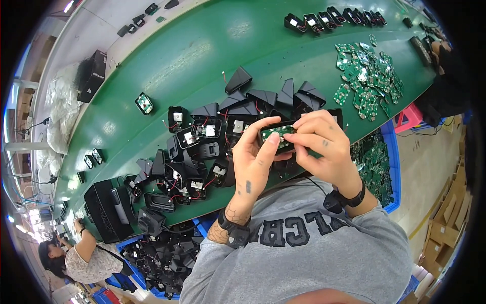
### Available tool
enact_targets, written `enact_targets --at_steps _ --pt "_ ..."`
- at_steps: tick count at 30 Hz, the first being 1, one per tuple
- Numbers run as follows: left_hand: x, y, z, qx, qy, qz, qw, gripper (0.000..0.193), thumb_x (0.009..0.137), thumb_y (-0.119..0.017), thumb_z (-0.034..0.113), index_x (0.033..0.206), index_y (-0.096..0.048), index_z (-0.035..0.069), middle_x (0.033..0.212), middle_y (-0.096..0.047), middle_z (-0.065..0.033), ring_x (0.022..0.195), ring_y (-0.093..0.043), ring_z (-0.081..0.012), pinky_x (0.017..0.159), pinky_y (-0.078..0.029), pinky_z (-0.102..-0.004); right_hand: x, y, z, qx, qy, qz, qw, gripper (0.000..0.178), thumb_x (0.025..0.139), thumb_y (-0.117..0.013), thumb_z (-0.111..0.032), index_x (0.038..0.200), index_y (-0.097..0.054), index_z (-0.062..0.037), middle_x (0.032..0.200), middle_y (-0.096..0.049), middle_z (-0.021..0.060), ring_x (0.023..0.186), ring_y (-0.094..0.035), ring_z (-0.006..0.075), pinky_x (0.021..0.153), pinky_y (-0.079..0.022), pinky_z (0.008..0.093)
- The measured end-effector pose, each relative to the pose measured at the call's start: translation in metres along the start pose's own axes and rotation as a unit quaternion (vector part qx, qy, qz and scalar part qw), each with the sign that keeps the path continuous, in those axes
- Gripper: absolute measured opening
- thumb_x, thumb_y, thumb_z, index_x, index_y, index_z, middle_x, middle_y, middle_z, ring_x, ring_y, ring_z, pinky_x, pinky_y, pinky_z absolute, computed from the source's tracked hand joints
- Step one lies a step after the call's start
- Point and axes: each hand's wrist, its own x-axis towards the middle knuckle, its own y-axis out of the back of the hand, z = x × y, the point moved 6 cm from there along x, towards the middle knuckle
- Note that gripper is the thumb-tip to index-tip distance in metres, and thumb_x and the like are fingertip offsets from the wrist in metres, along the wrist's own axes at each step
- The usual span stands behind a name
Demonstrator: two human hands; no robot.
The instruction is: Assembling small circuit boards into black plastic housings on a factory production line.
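Over the near edge of the bench, my left hand (253, 159) is wrapped round a small black plastic housing (261, 136). A green circuit board (279, 133) lies in the mouth of this housing, with my left thumb pressed on its face. My right hand (326, 147) is closed at the right end of the board, thumb and fingertips on it and on the housing's rim. Those fingers partly cover the board. Close in front of my hands lie several loose black housings (206, 128), some with red wires and white parts inside.
A heap of green circuit boards (362, 76) lies at right on the green bench (187, 55). Black housings (324, 20) stand in a row at the back. Blue bins (394, 167) sit below the near edge. Another person (83, 258) works at far left; a person in dark clothing (448, 81) is at right.
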Motion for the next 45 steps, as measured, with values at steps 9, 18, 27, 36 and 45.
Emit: enact_targets --at_steps 9,18,27,36,45 --pt "0.0 0.0 -0.009 0.037 -0.003 0.031 0.999 0.032 0.096 -0.051 0.016 0.122 -0.055 -0.002 0.105 -0.063 -0.0094 0.091 -0.065 -0.0158 0.072 -0.06 -0.0305 0.0 -0.002 0.003 0.044 -0.031 -0.09 0.995 0.02 0.065 -0.066 0.006 0.084 -0.063 -0.0014 0.085 -0.059 0.0084 0.09 -0.059 0.0302 0.087 -0.047 0.0428" --pt "0.007 0.006 0.016 0.099 0.034 -0.039 0.994 0.041 0.091 -0.059 -0.001 0.127 -0.04 -0.001 0.115 -0.055 -0.0119 0.104 -0.059 -0.0173 0.084 -0.057 -0.0308 -0.004 0.002 0.003 -0.073 0.009 -0.186 0.98 0.037 0.07 -0.067 -0.005 0.107 -0.066 -0.0087 0.106 -0.056 0.0075 0.108 -0.053 0.0281 0.094 -0.042 0.0421" --pt "0.115 0.023 0.141 0.602 -0.227 0.028 0.765 0.047 0.086 -0.063 0.004 0.131 -0.048 0.003 0.11 -0.06 -0.0144 0.091 -0.064 -0.0184 0.074 -0.055 -0.0291 -0.03 0.096 0.131 -0.097 -0.247 0.149 0.953 0.024 0.084 -0.061 -0.003 0.107 -0.067 -0.002 0.097 -0.066 0.0098 0.092 -0.062 0.0214 0.084 -0.047 0.0316" --pt "0.278 0.109 0.071 0.668 -0.038 -0.099 0.737 0.03 0.076 -0.06 0.01 0.102 -0.064 -0.005 0.089 -0.066 -0.0268 0.083 -0.067 -0.0364 0.075 -0.055 -0.0426 -0.068 0.069 0.148 -0.316 -0.189 0.025 0.929 0.042 0.084 -0.064 -0.017 0.124 -0.058 -0.007 0.133 -0.049 0.0143 0.132 -0.036 0.0372 0.108 -0.029 0.0466" --pt "0.336 -0.012 0.014 0.679 -0.042 -0.037 0.732 0.051 0.084 -0.059 0.048 0.09 -0.069 -0.002 0.094 -0.067 -0.0257 0.093 -0.065 -0.0408 0.081 -0.052 -0.0466 -0.057 0.069 0.156 -0.287 -0.198 0.017 0.937 0.042 0.087 -0.062 -0.015 0.127 -0.054 -0.0038 0.134 -0.048 0.0154 0.131 -0.039 0.0354 0.107 -0.031 0.0445"
